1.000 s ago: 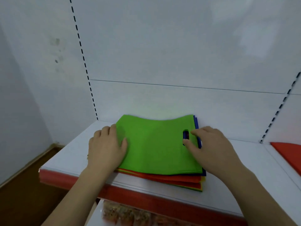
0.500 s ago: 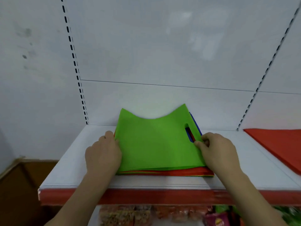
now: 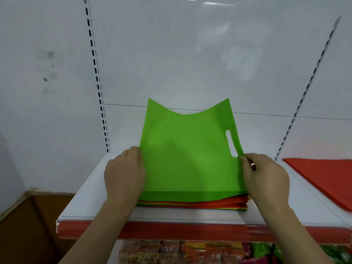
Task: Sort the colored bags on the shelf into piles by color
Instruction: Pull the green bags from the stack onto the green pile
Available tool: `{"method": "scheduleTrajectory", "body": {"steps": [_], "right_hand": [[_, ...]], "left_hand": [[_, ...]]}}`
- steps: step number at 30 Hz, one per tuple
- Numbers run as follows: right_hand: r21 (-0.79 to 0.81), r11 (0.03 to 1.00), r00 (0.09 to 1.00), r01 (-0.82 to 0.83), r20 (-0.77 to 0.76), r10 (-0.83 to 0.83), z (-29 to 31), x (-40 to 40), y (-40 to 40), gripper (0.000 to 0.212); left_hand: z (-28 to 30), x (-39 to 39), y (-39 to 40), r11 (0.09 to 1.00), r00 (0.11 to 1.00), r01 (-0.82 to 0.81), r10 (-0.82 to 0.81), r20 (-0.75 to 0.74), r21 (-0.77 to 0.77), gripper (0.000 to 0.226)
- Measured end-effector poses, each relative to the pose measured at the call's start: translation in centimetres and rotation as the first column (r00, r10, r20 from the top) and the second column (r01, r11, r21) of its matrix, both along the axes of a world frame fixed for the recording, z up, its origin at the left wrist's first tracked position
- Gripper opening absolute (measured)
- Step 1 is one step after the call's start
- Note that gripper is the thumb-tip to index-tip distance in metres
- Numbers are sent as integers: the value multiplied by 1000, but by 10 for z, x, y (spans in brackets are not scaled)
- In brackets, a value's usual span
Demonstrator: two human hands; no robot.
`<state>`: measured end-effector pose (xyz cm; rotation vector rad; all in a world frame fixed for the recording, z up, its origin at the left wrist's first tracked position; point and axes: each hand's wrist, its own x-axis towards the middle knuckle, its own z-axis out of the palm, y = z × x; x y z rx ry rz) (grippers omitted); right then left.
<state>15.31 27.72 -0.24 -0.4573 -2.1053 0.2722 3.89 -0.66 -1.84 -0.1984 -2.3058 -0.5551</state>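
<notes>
**Green bag tilted up off the stack, both your hands on its side edges**

Green bag (image 3: 188, 155): top of the stack, far edge raised and leaning toward the back panel, near edge still low over the pile. The far edge sags in the middle, so both far corners stand up as points. Handle slot (image 3: 231, 143) cut near the right side; white panel shows through it.

Your left hand (image 3: 123, 176): at the bag's left edge, fingers curled, gripping the fabric there. The thumb is hidden, so how deep the grip goes cannot be told.

Your right hand (image 3: 266, 178): at the right edge just below the handle slot, fingertips pinching the fabric. The rest of the fingers are bent in; nothing else is held.

Stack of bags (image 3: 192, 203): under the green one, flat on the shelf (image 3: 285, 212), near its front. Red, yellow and green edges show along the front; the count cannot be told.

Red bag pile (image 3: 327, 178): flat on the next shelf section to the right, well apart from the stack, partly cut off by the frame edge.

Shelf front carries a red strip (image 3: 181, 230). Below it, packaged goods (image 3: 181, 252), blurred. Slotted uprights (image 3: 97, 79) run up the white back panel.
</notes>
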Motion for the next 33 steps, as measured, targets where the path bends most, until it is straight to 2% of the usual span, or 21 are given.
{"method": "scheduleTrajectory", "body": {"steps": [2,3,5,9,13,17,23,29,33], "right_hand": [[-78,995,995,-59,-90,52,7,8,-2,11],[-114,989,989,-95,-123,81,9,11,-4,14],[-181,972,979,-151,-163,122,10,18,-7,24],[-143,973,957,-184,-253,144,5,24,-6,26],[-126,975,951,-185,-273,145,0,29,-3,32],[-99,981,954,-168,-268,137,-3,40,-4,34],[-104,994,957,-23,-289,-8,-5,82,5,33],[-88,984,967,152,-192,-166,-10,131,21,44],[-129,957,938,260,-201,-282,-14,171,35,38]], "left_hand": [[8,5,4,980,998,56,-57,4,190,7],[12,10,6,959,995,95,-96,-12,268,10],[19,20,10,924,982,187,-169,-81,334,16],[15,27,15,914,930,339,-289,-228,221,22],[16,31,21,883,924,379,-344,-166,277,20],[17,34,29,858,907,421,-401,-128,294,31],[7,41,67,779,830,554,-543,-127,295,41],[1,67,113,675,726,677,-677,-118,293,46],[2,93,149,617,657,739,-749,-88,269,56]]}}
